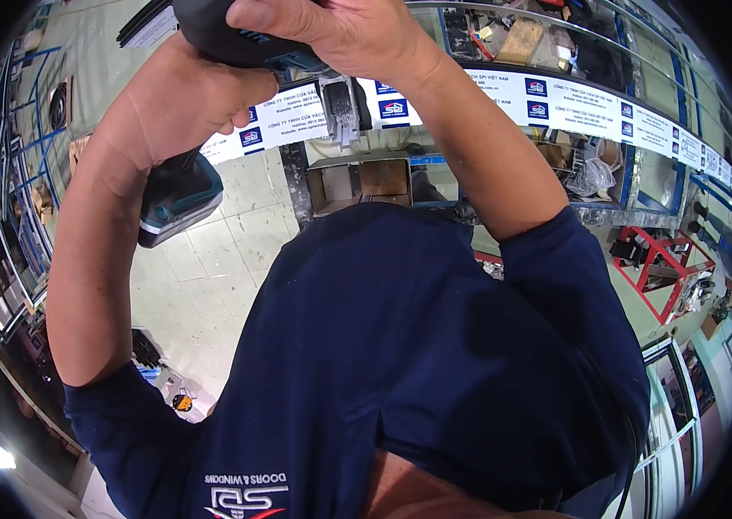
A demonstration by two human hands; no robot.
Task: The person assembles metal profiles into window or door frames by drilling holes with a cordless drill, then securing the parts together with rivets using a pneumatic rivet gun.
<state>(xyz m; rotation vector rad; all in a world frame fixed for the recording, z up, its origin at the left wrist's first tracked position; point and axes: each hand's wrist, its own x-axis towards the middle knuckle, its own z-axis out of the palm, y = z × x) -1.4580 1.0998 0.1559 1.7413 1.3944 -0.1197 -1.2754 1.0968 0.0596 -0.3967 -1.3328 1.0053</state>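
Bench (pixel 642 216) runs right across in front of the worker, dark metal with open bays, standing over a pale tiled floor (pixel 232 246). A long white printed strip (pixel 513 102) lies along it, bowed by the view, stretching off to the worker's right. A red metal stand (pixel 670 298), loaded with odds and ends, sits beyond the bench at right. Black-and-teal power tool (pixel 236 43) held up at the strip's left part, its top cut off from sight. Handle axis slants down and leftward from the dark body to the battery (pixel 184 203), which hangs lowest, over the floor; body slants rightward above the strip. Working end hidden by the hands, so I cannot tell exactly where it points. Left hand (pixel 201 99) wrapped closed about the handle; right hand (pixel 344 35) lies over the body, thumb along it, fingers hidden, so how tightly it grips I cannot tell. Open box (pixel 331 183) below the strip, brown and pale faces showing within, contents unclear. Crumpled clear plastic bag (pixel 592 173) in a right-hand bay. Wooden block (pixel 521 41) among clutter in a far bay. Grey metal piece (pixel 344 117) near the tool. Small yellow-and-black object (pixel 182 402) low on the left.
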